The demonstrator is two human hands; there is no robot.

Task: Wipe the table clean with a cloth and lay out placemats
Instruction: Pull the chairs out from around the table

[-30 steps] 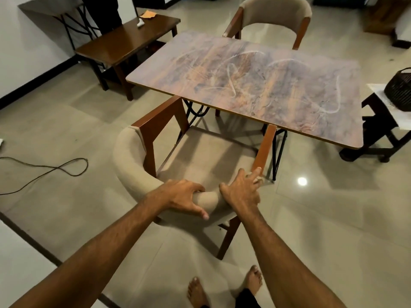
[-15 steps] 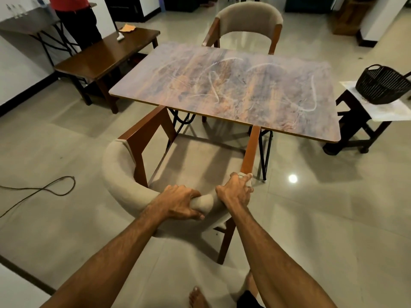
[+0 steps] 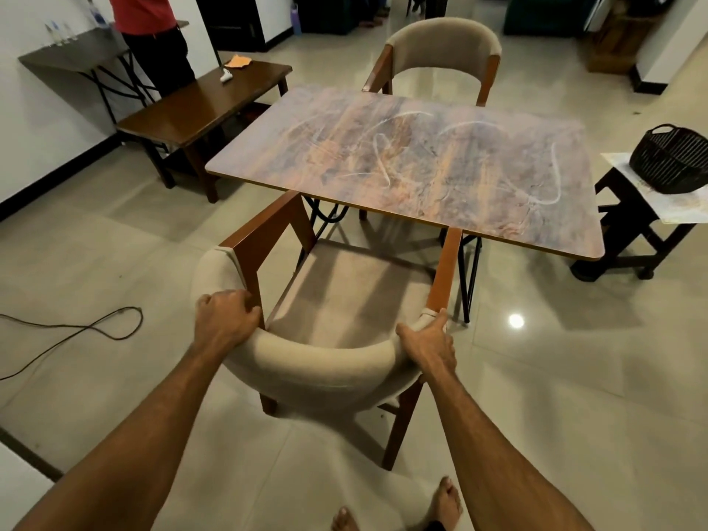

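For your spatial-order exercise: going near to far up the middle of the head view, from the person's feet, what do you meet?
Bare feet → near chair, gripped by left hand and right hand → smeared table → far chair.

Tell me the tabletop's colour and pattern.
Head view: the tabletop is marbled purple-grey and orange, with whitish smear lines.

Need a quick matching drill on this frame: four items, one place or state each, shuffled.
Items:
1. basket
2. orange cloth
3. cable
4. near chair

Places or states:
A. on the floor, left
B. gripped by both hands
C. on the stool at right
D. on the brown side table

Pairs: 1-C, 2-D, 3-A, 4-B
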